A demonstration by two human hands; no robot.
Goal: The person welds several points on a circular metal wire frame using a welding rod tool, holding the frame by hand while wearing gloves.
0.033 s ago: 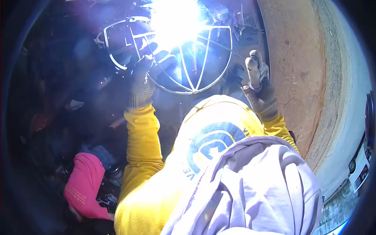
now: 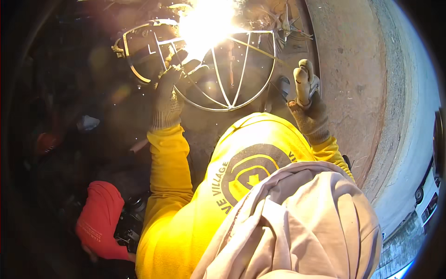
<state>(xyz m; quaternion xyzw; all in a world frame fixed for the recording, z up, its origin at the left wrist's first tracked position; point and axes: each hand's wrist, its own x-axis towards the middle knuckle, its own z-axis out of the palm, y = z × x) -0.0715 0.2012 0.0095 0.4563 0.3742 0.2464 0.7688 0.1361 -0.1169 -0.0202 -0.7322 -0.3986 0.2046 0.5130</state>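
Observation:
A round frame of thin metal rods (image 2: 214,69) lies ahead of me, a blinding welding arc (image 2: 207,28) burning at its crossbar. My left hand (image 2: 168,100), in a knit glove, closes on the frame's near-left rim; glare and shadow obscure its fingertips. My right hand (image 2: 310,116), also gloved, grips a pale, forked electrode holder (image 2: 304,80) right of the frame. From the holder side a thin welding rod (image 2: 260,52) slants toward the arc. Where rod and holder join is hard to make out.
At the lower left a person in a red top (image 2: 100,218) bends over dark machinery. Metal scraps (image 2: 290,25) lie beyond the frame's right side. Brown dirt ground (image 2: 348,93) stretches along the right, with a white vehicle (image 2: 426,207) at the far edge.
The light has turned from bluish white to warm yellow, and the glare has shrunk a little. Both hands and the frame stay almost in place.

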